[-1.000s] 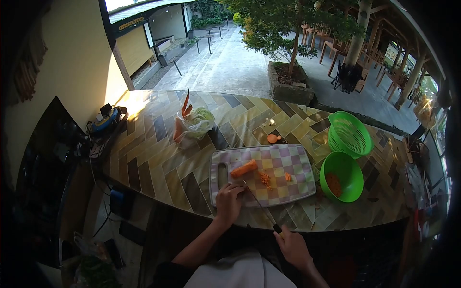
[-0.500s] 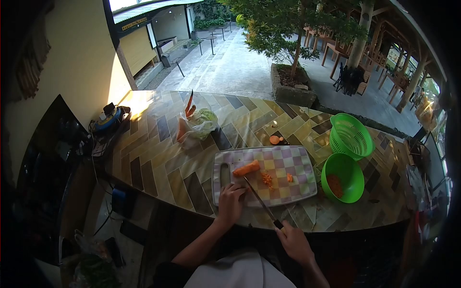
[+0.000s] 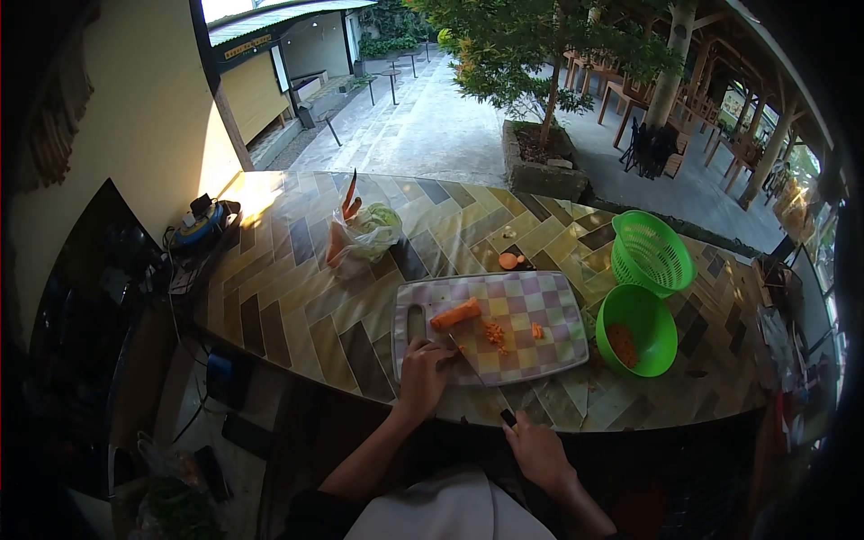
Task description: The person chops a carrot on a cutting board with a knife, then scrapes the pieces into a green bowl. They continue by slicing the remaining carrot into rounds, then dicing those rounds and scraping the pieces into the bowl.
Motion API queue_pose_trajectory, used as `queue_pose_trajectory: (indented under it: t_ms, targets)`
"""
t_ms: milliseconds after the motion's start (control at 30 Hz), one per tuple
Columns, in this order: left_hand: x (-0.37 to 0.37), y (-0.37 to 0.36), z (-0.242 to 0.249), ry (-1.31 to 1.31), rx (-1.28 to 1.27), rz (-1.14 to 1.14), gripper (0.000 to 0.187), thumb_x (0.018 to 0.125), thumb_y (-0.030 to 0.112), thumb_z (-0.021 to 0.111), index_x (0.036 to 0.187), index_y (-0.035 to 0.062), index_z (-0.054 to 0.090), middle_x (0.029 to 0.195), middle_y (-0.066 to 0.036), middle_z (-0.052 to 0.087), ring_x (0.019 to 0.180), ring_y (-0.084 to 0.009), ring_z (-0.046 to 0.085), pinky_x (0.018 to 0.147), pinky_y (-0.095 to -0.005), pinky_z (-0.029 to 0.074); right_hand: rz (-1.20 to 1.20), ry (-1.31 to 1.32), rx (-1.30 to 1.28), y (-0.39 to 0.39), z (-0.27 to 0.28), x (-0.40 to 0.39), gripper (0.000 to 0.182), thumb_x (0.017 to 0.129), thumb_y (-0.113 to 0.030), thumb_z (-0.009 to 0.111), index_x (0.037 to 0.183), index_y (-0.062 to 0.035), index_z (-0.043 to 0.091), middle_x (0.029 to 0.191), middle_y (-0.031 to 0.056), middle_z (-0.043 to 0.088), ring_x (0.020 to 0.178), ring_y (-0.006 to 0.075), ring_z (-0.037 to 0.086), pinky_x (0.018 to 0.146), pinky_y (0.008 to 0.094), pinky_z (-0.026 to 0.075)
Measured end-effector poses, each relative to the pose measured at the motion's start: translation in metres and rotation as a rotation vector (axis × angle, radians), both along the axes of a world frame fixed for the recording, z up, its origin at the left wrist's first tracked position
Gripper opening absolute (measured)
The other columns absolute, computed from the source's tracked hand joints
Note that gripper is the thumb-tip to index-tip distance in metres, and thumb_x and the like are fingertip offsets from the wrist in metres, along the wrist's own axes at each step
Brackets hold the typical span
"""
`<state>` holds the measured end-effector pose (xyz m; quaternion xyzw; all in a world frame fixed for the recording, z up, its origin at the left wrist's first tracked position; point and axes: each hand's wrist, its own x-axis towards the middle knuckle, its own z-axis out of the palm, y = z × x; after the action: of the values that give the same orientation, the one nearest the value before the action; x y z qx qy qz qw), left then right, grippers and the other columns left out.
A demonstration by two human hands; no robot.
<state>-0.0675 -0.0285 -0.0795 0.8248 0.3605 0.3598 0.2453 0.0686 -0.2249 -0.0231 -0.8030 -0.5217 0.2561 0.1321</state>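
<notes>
My right hand [image 3: 540, 453] grips a knife [image 3: 509, 418] by its dark handle at the table's near edge. Its thin blade points up and left over a checkered cutting board [image 3: 560, 299]. At the board's lower left, my left hand [image 3: 423, 378] has its fingers pressed together near the blade's tip; whatever is between them is hidden. A small orange bit lies beside those fingers. Just above is a thick peeled carrot piece [image 3: 455, 314]. Diced carrot [image 3: 495, 336] is heaped mid-board, with a few more carrot bits [image 3: 537, 331] to the right.
Right of the board, a green bowl [image 3: 664, 335] contains diced carrot [image 3: 621, 344]; behind it leans a green colander [image 3: 652, 254]. Carrot ends [image 3: 510, 261] lie beyond the board. A plastic bag [image 3: 364, 241] with vegetables stands back left. Cables and a power strip [image 3: 200, 225] occupy the left edge.
The knife blade has turned and now shows as a thin line. My left hand has shifted slightly left, and an orange bit shows beside its fingers. The view has moved a little.
</notes>
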Motion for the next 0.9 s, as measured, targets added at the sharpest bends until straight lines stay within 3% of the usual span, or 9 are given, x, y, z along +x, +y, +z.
queue_pose_trajectory:
  t_ms: [133, 367, 667, 900]
  targets:
    - [-0.001, -0.004, 0.002, 0.024, 0.088, -0.017, 0.022, 0.073, -0.002, 0.072, 0.094, 0.0005, 0.076, 0.101, -0.01, 0.072, 0.098, -0.0313, 0.061, 0.09, -0.0389, 0.048, 0.008, 0.076, 0.098, -0.001, -0.002, 0.01, 0.03, 0.1, -0.028, 0.053, 0.1, 0.0014, 0.049, 0.07, 0.0276, 0.061, 0.074, 0.0484, 0.061, 0.063, 0.0565, 0.045]
    - [0.0, 0.001, -0.002, -0.101, -0.044, 0.01, 0.017, 0.072, -0.002, 0.072, 0.089, -0.0009, 0.076, 0.092, -0.012, 0.073, 0.093, -0.0311, 0.062, 0.085, -0.0388, 0.05, -0.011, 0.165, 0.124, -0.014, 0.006, 0.007, 0.031, 0.1, -0.027, 0.055, 0.096, 0.0032, 0.048, 0.073, 0.029, 0.06, 0.073, 0.0491, 0.059, 0.063, 0.0561, 0.042]
    - [-0.002, 0.004, -0.004, -0.086, -0.031, 0.006, 0.022, 0.069, -0.006, 0.07, 0.09, -0.0013, 0.076, 0.094, -0.013, 0.072, 0.094, -0.0319, 0.062, 0.087, -0.0394, 0.051, 0.013, -0.014, -0.024, -0.005, 0.006, -0.005, 0.03, 0.101, -0.031, 0.051, 0.101, -0.0006, 0.049, 0.076, 0.0254, 0.066, 0.075, 0.0482, 0.064, 0.067, 0.056, 0.051]
    - [-0.004, 0.002, 0.0, -0.043, 0.018, -0.012, 0.021, 0.07, -0.004, 0.072, 0.09, 0.0, 0.076, 0.096, -0.013, 0.072, 0.094, -0.032, 0.063, 0.087, -0.0391, 0.051, 0.01, 0.152, 0.089, -0.001, 0.005, 0.011, 0.032, 0.1, -0.029, 0.053, 0.097, 0.0028, 0.05, 0.074, 0.0292, 0.061, 0.076, 0.0498, 0.06, 0.066, 0.0562, 0.045]
